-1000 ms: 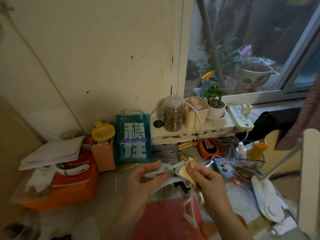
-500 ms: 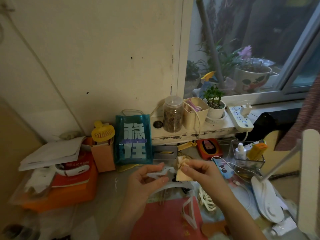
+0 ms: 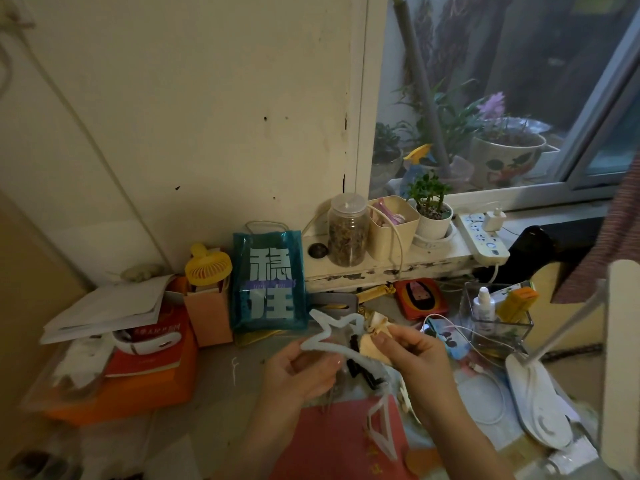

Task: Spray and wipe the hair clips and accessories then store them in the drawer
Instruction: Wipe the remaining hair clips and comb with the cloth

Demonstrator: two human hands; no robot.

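Left hand point(image 3: 298, 370) grips the white star-topped headband point(image 3: 332, 336) by its band, in front of the teal bag point(image 3: 269, 289); vs a sec ago the star's tipped up higher toward the bag. Right hand point(image 3: 412, 351) pinches a cream cloth point(image 3: 372, 344), now pressed just under the star, w/ a black clip point(image 3: 356, 367) behind. Looks like wiping's mid-way; storing not begun, no drawer in view.

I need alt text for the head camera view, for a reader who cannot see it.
Two hands work over a cluttered desk: the left hand holds a white star-shaped hair clip, and the right hand presses a beige cloth against it. Behind stand a teal bag and a yellow fan.
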